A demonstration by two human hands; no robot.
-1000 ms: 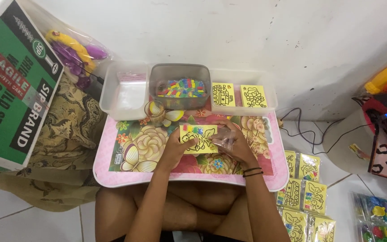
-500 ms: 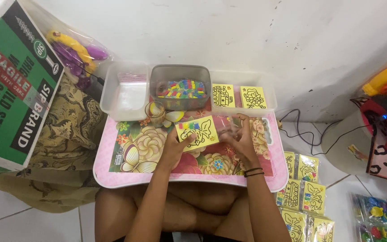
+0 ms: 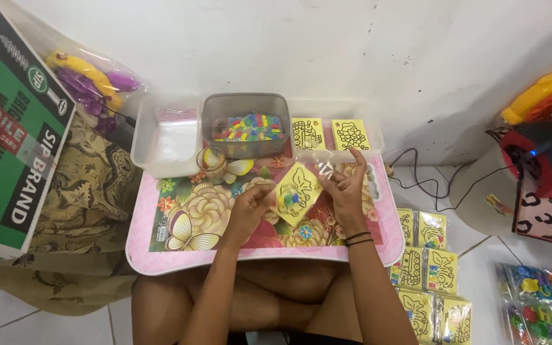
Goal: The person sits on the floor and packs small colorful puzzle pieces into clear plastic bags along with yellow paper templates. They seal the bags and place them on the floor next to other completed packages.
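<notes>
- Left hand [image 3: 248, 203] has its grip pinched on the lower left edge of a yellow card [image 3: 296, 192], tilted above the floral table [image 3: 180, 217].
- Right hand [image 3: 343, 185] pinches the card's clear sleeve [image 3: 317, 163].
- Grey tub [image 3: 245, 125] of coloured bits sits behind.

Bright, even light fills the room. Soft shadows fall on the white wall [image 3: 327, 51] at right. The edges bend slightly outward, and the hands look faintly blurred.
</notes>
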